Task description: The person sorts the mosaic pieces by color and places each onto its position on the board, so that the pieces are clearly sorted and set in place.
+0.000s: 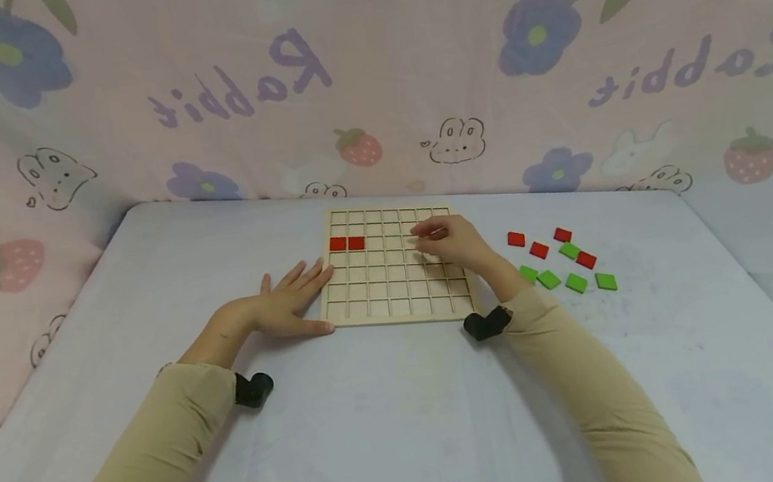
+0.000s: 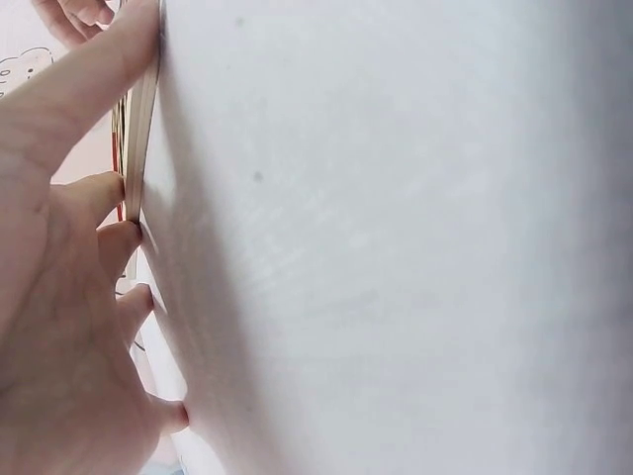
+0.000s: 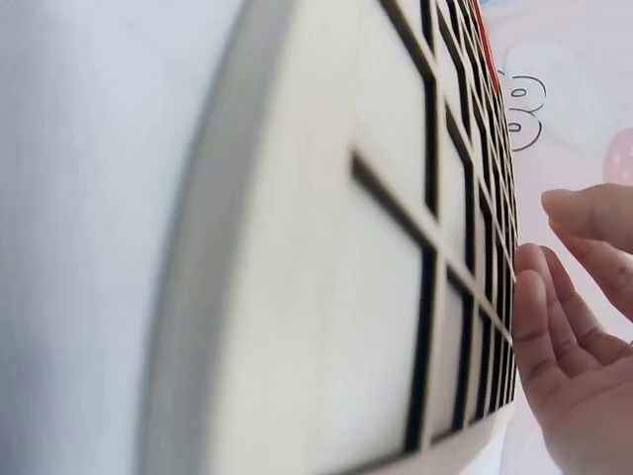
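Observation:
A pale wooden board with a square grid [image 1: 399, 319] lies flat on the white table. Two red square tiles [image 1: 356, 243] fill neighbouring cells near its left side. Against the board's left edge rests my left hand [image 1: 283, 306], its fingers spread and the thumb at the near left corner. Over the right part of the grid hovers my right hand [image 1: 453, 243], loosely bent. In the right wrist view, a gap shows between the thumb and fingers [image 3: 534, 307], with nothing seen between them.
Right of the board, several loose red tiles [image 1: 516, 239] and green tiles [image 1: 576, 283] lie scattered on the table [image 1: 386, 426]. A patterned cloth [image 1: 389, 63] hangs behind the table. Black wrist devices [image 1: 255, 390] sit at both cuffs.

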`<state>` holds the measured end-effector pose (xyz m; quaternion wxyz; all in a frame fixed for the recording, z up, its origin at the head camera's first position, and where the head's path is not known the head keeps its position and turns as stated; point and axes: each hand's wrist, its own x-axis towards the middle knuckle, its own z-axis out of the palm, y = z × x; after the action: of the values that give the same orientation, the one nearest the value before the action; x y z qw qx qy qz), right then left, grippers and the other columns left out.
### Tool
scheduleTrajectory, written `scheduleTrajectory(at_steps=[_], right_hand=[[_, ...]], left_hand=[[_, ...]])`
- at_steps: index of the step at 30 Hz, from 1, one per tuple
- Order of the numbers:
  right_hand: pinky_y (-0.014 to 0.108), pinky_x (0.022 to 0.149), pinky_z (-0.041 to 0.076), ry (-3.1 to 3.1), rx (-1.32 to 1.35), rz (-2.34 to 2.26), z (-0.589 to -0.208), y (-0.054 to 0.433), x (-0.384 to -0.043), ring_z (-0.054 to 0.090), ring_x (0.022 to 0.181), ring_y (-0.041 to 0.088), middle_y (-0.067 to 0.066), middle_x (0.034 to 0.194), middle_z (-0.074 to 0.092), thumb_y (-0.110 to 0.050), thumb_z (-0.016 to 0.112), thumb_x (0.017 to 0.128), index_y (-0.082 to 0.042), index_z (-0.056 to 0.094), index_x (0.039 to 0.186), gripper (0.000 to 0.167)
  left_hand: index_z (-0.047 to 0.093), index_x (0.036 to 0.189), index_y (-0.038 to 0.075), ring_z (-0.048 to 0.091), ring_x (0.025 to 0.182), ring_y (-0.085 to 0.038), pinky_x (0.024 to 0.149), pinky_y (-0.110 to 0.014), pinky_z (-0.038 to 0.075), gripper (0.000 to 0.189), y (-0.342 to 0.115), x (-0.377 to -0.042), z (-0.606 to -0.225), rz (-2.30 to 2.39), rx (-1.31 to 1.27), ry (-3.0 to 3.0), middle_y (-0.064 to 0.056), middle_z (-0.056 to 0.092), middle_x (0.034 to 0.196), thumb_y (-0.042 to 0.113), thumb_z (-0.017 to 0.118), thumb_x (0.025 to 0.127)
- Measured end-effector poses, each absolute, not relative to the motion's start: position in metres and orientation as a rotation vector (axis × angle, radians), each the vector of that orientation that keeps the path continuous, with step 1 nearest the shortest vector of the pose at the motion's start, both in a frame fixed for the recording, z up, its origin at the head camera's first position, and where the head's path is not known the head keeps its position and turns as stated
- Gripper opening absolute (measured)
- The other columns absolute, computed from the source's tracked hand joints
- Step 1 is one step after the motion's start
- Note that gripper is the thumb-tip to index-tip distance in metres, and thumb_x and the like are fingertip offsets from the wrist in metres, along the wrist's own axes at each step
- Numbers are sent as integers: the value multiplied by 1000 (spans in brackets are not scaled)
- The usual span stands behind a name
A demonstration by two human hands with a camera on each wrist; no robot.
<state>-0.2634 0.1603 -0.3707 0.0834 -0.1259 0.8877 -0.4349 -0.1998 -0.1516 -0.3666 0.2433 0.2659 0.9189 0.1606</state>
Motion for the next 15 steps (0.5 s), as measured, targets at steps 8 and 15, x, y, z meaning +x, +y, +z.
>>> scheduleTrajectory(at_steps=[8,15], right_hand=[[38,89,51,2666,-334,-1265,-371,172,-262,57,117,29,15,125,62,-18,63,92,-5,64,122,33],[35,89,49,2660,-283,-1286,-373,179,-262,58,115,27,15,121,62,-17,65,91,-6,64,122,33]], left_hand=[[1,155,13,-14,147,-37,105,-72,-14,94,-151,-200,-367,429,730,2516,-12,-9,162,50,59,91],[1,155,13,-15,147,-37,105,-72,-14,94,-151,-199,-366,431,723,2513,-11,-9,162,50,59,91]])
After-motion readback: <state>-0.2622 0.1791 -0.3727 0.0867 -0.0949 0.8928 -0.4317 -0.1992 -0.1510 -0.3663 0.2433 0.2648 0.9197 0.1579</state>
